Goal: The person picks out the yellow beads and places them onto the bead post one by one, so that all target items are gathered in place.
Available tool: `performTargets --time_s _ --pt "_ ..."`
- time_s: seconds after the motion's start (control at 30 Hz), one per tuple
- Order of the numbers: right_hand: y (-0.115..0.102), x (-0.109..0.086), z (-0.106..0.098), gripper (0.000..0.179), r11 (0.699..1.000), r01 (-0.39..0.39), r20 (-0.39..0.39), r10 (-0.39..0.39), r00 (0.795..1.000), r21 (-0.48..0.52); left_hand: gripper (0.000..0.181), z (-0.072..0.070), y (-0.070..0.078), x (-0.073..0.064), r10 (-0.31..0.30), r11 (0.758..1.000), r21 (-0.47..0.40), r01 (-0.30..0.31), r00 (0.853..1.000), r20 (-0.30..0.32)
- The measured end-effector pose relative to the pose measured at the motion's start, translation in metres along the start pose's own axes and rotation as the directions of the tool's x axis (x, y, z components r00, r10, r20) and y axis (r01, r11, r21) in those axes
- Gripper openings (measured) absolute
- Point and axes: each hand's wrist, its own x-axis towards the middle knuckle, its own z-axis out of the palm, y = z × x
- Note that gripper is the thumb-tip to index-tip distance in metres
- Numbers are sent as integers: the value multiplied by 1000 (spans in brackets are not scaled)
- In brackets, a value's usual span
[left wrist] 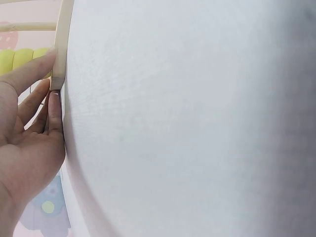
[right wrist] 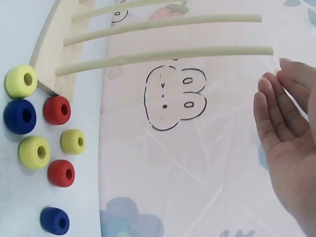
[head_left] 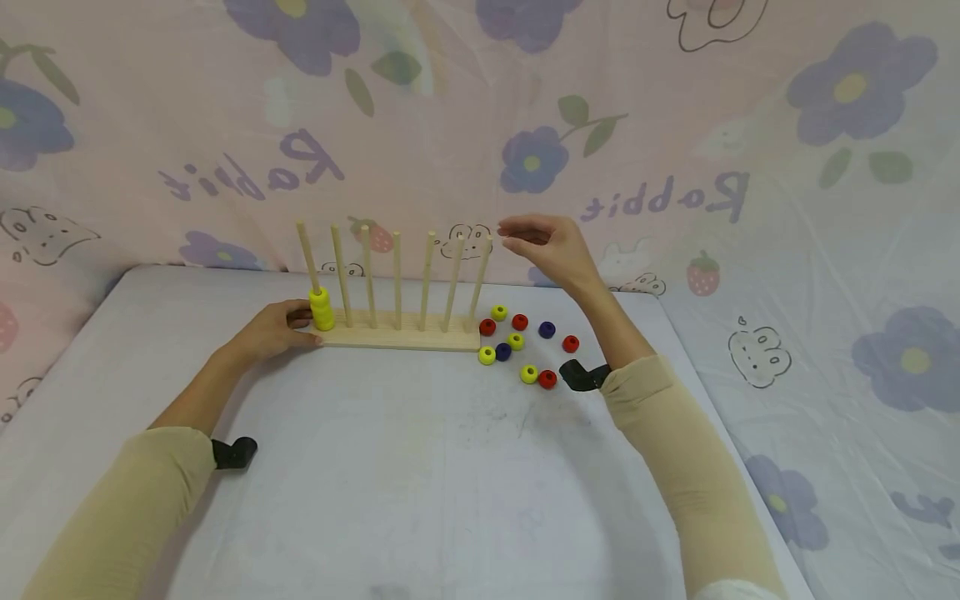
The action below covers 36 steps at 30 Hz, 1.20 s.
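Note:
A wooden peg rack (head_left: 405, 340) with several upright pegs stands on the table. Its leftmost peg carries a stack of yellow beads (head_left: 322, 309). My left hand (head_left: 276, 332) grips the left end of the base beside that stack, thumb at the front and fingers around the end; in the left wrist view the thumb lies along the base. My right hand (head_left: 551, 250) is raised off the table beside the top of the rightmost peg (right wrist: 168, 53). Its fingers are gently bent, thumb apart from them, and nothing shows between them.
Loose beads lie right of the rack: several yellow beads (head_left: 529, 374), several red beads (head_left: 571, 343) and two blue beads (head_left: 547, 330). A white cloth covers the table (head_left: 390, 492). Behind it hangs a printed curtain (head_left: 435, 150).

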Motion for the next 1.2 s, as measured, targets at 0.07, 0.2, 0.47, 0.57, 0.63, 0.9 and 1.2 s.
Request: performTargets --time_s 0.07,0.2,0.47,0.57,0.63,0.9,1.2 --pt "4 -4 -2 30 1000 -5 -9 5 1000 -3 84 0 -1 0 -3 1000 1 3 1000 -2" --pt "11 -12 -4 30 1000 -18 -16 18 1000 1 84 -1 -3 -1 3 1000 0 -3 1000 -6" --pt "26 -31 -7 31 999 -51 -19 51 998 0 87 -3 -1 -3 -7 1000 -17 7 1000 -1" --pt "31 -39 -8 31 998 -63 -13 63 998 6 85 -3 0 -3 -12 1000 -25 12 1000 -5" --pt "34 -45 -8 31 997 -71 -3 71 997 11 84 -3 -1 -3 -10 1000 -24 10 1000 -9" --pt "48 -69 -10 32 990 -139 5 139 990 -38 85 2 -1 0 -1 999 -37 2 1000 6" --pt "32 -97 -5 30 976 -200 24 203 979 -88 82 0 3 -1 10 1000 -20 -10 1000 -6"
